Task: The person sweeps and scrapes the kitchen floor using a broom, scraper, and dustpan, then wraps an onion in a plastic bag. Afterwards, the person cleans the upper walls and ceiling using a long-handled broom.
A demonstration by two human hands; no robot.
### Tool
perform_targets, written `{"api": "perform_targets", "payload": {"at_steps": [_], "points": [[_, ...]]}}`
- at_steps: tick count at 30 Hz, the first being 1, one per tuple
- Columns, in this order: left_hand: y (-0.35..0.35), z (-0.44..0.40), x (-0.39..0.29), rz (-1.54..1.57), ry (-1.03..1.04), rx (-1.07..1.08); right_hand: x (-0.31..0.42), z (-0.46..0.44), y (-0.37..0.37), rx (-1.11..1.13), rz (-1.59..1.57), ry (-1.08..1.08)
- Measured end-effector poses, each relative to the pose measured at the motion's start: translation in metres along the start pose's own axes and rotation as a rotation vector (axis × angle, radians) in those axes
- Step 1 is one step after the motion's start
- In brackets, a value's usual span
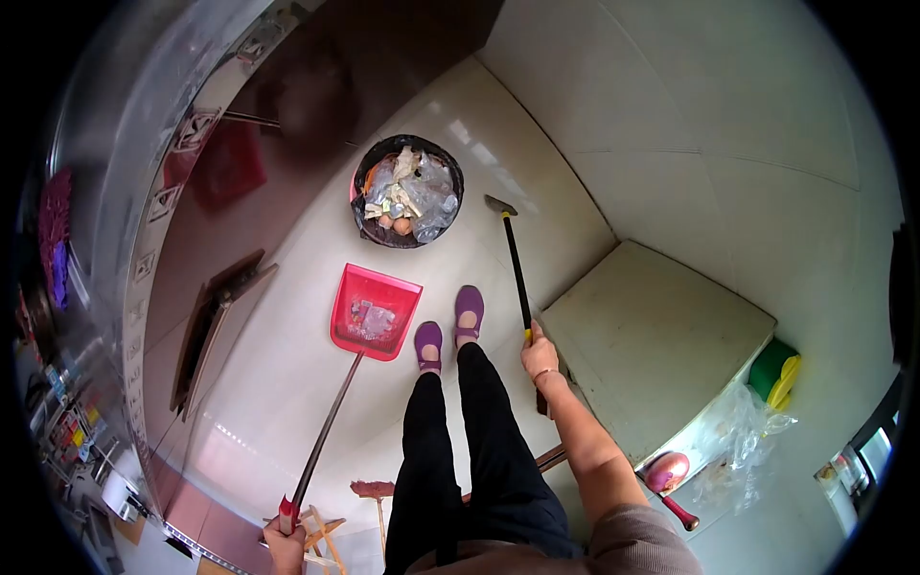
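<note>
My left hand (285,548), at the lower left, is closed around the long handle of a red dustpan (350,297). The pan rests on the floor in front of my feet, with crumpled clear plastic (372,320) and small debris in it. To the right, my right hand (540,356) grips a black and yellow long-handled scraper (517,259). Its flat head is low over the floor near the wall; whether it touches, I cannot tell. Beyond the dustpan stands a round bin (368,233) with a black liner, filled with plastic bags, food scraps and eggshells.
A pale box-like block (661,335) stands at the right, with a red onion (667,471), clear plastic bag (743,441) and green-yellow item (772,374) beside it. Dark cabinet fronts (278,105) run along the left, one door (216,326) open. Behind are a broom (372,490) and wooden stool (326,532).
</note>
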State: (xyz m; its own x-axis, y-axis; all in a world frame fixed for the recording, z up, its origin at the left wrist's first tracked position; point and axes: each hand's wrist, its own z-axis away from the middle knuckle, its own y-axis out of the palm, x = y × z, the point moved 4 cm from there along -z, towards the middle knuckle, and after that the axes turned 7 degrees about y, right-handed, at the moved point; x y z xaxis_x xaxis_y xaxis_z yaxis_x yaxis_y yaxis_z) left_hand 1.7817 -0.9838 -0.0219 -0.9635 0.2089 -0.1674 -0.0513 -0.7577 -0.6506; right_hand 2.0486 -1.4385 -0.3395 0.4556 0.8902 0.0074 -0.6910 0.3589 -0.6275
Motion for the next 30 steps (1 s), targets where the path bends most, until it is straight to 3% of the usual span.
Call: {"api": "perform_targets", "payload": {"at_steps": [6, 8, 12, 17, 19, 21, 26, 30], "points": [[0.0, -0.005, 0.029, 0.106, -0.012, -0.041, 0.09, -0.08, -0.057, -0.021, -0.05, 0.013], [-0.001, -0.006, 0.027, 0.098, 0.013, -0.037, 0.111, -0.141, -0.055, -0.08, -0.137, -0.106], [0.0, -0.005, 0.017, 0.103, 0.007, -0.028, 0.167, -0.193, -0.105, -0.027, -0.142, -0.118], [0.003, -0.002, 0.002, 0.143, 0.015, -0.061, 0.187, -0.16, -0.133, 0.102, -0.131, -0.058], [0.001, -0.001, 0.014, 0.04, -0.061, -0.015, 0.167, -0.156, -0.104, -0.033, 0.106, -0.267], [0.002, -0.001, 0.013, 0.009, -0.024, -0.037, 0.158, -0.12, -0.092, 0.018, 0.263, -0.229], [-0.004, -0.009, 0.009, 0.015, 0.058, -0.065, 0.16, -0.116, -0.083, 0.05, 0.238, -0.192], [-0.008, -0.01, 0.012, 0.065, -0.051, -0.037, 0.176, -0.115, -0.106, 0.069, 0.207, -0.232]]}}
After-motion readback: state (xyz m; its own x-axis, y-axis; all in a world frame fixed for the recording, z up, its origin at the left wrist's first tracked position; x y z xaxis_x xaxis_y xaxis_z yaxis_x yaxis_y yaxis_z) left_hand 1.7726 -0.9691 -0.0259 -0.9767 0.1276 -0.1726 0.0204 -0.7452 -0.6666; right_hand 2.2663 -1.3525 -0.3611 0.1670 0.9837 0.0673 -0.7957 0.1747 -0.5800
